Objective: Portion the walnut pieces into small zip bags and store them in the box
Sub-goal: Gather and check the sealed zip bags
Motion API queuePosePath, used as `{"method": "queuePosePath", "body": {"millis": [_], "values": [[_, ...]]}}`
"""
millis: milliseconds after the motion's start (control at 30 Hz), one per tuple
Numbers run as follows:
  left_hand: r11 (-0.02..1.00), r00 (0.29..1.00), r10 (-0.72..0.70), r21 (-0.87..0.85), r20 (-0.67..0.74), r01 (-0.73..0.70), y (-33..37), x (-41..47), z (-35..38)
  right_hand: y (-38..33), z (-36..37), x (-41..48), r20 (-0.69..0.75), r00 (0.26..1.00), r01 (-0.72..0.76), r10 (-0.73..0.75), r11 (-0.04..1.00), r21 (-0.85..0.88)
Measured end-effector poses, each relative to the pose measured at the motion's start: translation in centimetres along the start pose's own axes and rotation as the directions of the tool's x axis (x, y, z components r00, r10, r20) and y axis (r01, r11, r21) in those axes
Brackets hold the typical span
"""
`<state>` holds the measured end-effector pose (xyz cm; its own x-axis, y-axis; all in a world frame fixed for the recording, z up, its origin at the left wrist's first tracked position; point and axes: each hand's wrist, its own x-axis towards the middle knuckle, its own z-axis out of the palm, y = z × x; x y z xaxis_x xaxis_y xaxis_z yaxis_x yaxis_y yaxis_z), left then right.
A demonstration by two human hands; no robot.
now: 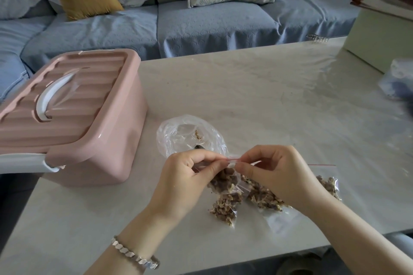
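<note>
My left hand [192, 176] and my right hand [274, 172] both pinch the red zip strip of a small clear zip bag [225, 179] filled with walnut pieces, held just above the table. Below it lies another filled small bag [225, 207]. More filled bags lie under and beside my right hand, one [263, 198] under the wrist and one [328, 183] to its right. A large, nearly empty clear plastic bag [185, 134] with a few crumbs lies behind my hands. The pink storage box [93, 140] stands at the left with its lid on.
The grey table [257, 96] stretches to the far edge near a blue sofa [201, 24]. A pale green box [380, 40] with stacked books stands at the back right. A crumpled clear bag [397, 78] lies at the right edge.
</note>
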<state>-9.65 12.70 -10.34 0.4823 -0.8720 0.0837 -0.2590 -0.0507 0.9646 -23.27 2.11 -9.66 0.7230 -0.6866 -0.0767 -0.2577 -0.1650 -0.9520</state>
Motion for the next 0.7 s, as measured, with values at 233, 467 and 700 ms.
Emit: {"method": "queuePosePath", "body": {"millis": [233, 467, 700], "values": [[0.999, 1.000, -0.008, -0.041, 0.026, 0.009, 0.0, -0.1, 0.2, 0.6, -0.1, 0.1, -0.062, 0.984, 0.164, -0.166, 0.986, -0.034], [0.998, 0.994, 0.025, 0.059, 0.108, -0.032, 0.5, 0.0, 0.2, 1.0, 0.3, 0.1, -0.082, 0.941, 0.311, -0.330, 0.933, -0.180], [0.935, 0.971, 0.191, 0.274, 0.143, -0.224, 0.4, 0.3, 0.5, 1.3, 0.3, -0.2, -0.098, 0.903, 0.392, -0.418, 0.896, -0.207]]}}
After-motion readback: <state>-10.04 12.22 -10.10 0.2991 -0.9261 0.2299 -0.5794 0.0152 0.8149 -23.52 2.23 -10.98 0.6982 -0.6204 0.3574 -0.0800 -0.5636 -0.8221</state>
